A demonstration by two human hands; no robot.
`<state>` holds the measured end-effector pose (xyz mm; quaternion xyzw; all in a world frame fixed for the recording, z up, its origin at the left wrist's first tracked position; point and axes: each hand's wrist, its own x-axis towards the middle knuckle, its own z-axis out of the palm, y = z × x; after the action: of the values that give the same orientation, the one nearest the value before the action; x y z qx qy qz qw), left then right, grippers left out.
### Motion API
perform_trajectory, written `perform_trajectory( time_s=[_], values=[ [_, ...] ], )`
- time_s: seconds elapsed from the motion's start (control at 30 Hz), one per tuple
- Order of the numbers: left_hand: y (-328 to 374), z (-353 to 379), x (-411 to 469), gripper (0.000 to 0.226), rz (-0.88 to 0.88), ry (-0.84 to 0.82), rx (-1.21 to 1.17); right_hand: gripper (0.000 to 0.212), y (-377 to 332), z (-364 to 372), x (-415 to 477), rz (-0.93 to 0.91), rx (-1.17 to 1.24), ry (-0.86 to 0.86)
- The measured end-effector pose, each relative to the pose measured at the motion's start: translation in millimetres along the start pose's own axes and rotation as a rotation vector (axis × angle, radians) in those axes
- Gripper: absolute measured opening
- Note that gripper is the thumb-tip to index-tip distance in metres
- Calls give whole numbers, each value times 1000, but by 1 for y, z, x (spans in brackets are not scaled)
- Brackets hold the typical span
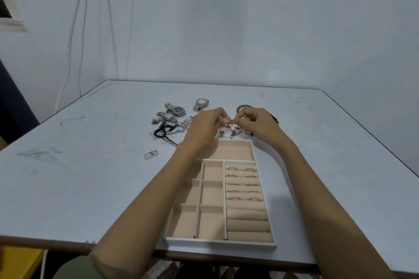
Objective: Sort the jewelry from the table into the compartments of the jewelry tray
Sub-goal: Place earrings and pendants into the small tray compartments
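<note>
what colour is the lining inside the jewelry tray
The jewelry tray is lined in pale peach-beige, with a white rim; the head view shows it best.

Beyond and left of your left hand (205, 127) lie a white-faced watch (201, 104), a dark-faced watch (178, 110) and a small rectangular watch (168, 117), three in all. One dark beaded bracelet (242, 106) curves behind your right hand (256, 123). Nearer you than both hands, one tray (221, 243) holds eight rings (231, 168) you can count plainly. The chains (233, 132) pinched between your hands are too tangled to count.
</note>
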<state>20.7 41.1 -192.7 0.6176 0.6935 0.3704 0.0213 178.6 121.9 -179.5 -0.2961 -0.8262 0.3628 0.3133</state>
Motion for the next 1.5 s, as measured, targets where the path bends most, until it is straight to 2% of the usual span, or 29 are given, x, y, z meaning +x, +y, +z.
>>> perform_trajectory(
  time_s=[0.2, 0.4, 0.53, 0.7, 0.9, 1.13, 1.3, 1.5],
  values=[
    [-4, -7, 1, 8, -18, 15, -111, 9, 2, 0, 0, 70, 18, -65],
    [-3, -9, -1, 8, -30, 13, -159, 11, 2, 1, 1, 12, 69, -47],
    [-3, -8, -1, 11, -63, -7, -199, 8, 4, 2, 3, 8, 19, 14],
    [-1, -10, -1, 12, -90, -22, -167, 5, 1, 6, 1, 35, -198, 171],
    [6, -8, 0, 18, -94, -59, -148, 4, -3, 11, 1, 26, -181, 279],
    [4, -8, 1, 13, -93, -24, -188, 6, -1, 7, 5, 1, -9, 199],
    [2, -9, 0, 13, -57, -9, -152, 9, -2, 9, 4, -63, -19, 124],
    [3, -9, 0, 11, -57, -27, -216, 4, 2, 11, 7, -98, -74, 149]
  ],
)
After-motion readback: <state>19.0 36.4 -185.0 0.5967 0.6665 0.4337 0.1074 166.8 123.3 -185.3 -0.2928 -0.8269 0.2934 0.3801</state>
